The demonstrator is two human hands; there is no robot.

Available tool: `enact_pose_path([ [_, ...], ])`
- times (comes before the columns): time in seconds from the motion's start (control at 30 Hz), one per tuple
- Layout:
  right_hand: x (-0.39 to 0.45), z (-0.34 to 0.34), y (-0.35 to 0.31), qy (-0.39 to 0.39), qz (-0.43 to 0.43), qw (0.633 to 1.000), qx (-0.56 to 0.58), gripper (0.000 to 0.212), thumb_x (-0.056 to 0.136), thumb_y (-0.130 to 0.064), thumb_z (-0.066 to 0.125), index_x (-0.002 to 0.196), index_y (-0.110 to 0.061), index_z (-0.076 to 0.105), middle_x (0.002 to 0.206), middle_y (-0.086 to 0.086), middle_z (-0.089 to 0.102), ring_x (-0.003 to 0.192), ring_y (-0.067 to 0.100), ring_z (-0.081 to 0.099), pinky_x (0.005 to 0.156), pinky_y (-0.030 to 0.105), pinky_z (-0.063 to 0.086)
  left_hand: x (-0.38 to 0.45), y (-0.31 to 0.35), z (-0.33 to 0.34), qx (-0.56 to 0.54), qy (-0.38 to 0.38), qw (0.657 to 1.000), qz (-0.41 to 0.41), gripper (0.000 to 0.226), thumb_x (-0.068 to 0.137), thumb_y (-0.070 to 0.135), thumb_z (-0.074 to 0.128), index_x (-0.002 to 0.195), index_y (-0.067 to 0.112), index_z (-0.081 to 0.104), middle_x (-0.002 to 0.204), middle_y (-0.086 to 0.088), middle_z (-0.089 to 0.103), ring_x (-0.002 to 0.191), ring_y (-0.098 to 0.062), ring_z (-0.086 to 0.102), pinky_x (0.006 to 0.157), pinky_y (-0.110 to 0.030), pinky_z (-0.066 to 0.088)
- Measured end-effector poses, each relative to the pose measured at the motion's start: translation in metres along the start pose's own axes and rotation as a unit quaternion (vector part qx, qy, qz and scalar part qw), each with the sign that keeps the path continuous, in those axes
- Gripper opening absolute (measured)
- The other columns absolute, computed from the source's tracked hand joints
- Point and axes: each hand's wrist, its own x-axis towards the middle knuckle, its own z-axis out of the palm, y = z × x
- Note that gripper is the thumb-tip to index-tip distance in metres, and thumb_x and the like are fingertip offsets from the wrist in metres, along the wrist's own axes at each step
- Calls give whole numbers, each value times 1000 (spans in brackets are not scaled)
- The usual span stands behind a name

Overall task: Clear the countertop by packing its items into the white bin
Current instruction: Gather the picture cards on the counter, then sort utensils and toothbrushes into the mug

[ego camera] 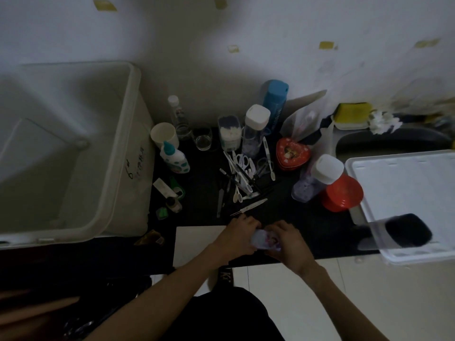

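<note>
Near the front edge of the dark countertop [283,210], my left hand [240,233] and my right hand [286,242] both grip a small pale packet with a pink print [267,239]. The big white bin [73,148] stands at the left, open, its inside bare. Behind my hands lies a heap of pens, small scissors and white spoons [242,178]. Further back stand a blue bottle [274,98], a cotton swab box [229,131], a white-capped clear bottle [254,129] and a red heart tin [291,153].
A white tray [406,193] with a black-filled clear container [403,233] sits at the right. A tipped white-capped bottle [317,178] leans by a red lid [343,193]. A glue bottle [173,157], white cup [164,136] and glasses [203,139] stand near the bin.
</note>
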Motion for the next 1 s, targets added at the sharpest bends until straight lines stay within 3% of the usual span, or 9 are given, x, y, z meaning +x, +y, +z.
enact_pose_path([
  [0.17,-5,17,14,17,6,1000,-6,62,61,-48,79,116,-28,59,108,-9,58,93,14,52,75,24,34,4,7,13,124,-37,991,30,55,74,23,73,121,10,48,121,-10,50,113,-27,46,90,-37,41],
  [0.33,-6,20,20,9,3,1000,-1,64,65,-44,80,122,-25,57,115,-4,54,102,14,48,84,31,45,2,1,25,130,-30,990,40,54,76,22,72,122,8,48,125,-11,45,116,-26,44,90,-33,42],
  [0.43,-5,14,24,2,0,1000,11,72,64,-54,78,125,-23,58,119,-4,53,105,14,49,87,31,43,0,-5,18,62,0,998,28,59,77,32,75,125,9,50,127,-10,45,116,-23,43,93,-32,42],
  [0.5,1,3,21,21,11,997,67,64,72,-54,74,125,-22,58,119,-7,54,106,10,50,89,29,44,-2,-11,5,-21,63,998,-8,52,77,30,76,121,11,56,123,-6,48,113,-18,45,93,-31,45],
  [0.63,34,-17,5,84,28,985,145,33,84,-26,74,114,-19,61,104,-4,62,95,9,61,84,34,54,-5,-34,-30,-147,201,960,-129,20,80,19,74,96,13,63,97,-1,56,87,-13,57,75,-24,48],
  [0.73,67,-28,-17,95,6,982,161,24,85,-18,73,107,-16,63,96,-3,65,86,7,63,78,33,55,-8,-54,-53,-196,222,931,-216,11,82,15,74,89,12,65,89,-4,63,74,-11,60,67,-21,49],
  [0.9,120,-53,-71,114,-34,972,201,18,90,-23,68,105,-14,64,93,-3,68,83,7,65,74,25,54,-18,-71,-96,-221,253,907,-253,10,84,16,72,89,10,67,84,-1,69,75,-10,62,64,-11,47],
  [1.0,150,-67,-102,111,-67,971,199,19,91,-22,67,107,-13,64,93,-3,67,82,8,64,73,20,51,-29,-77,-122,-242,284,889,-267,10,85,17,72,90,11,67,84,1,68,77,-7,62,70,-17,50],
])
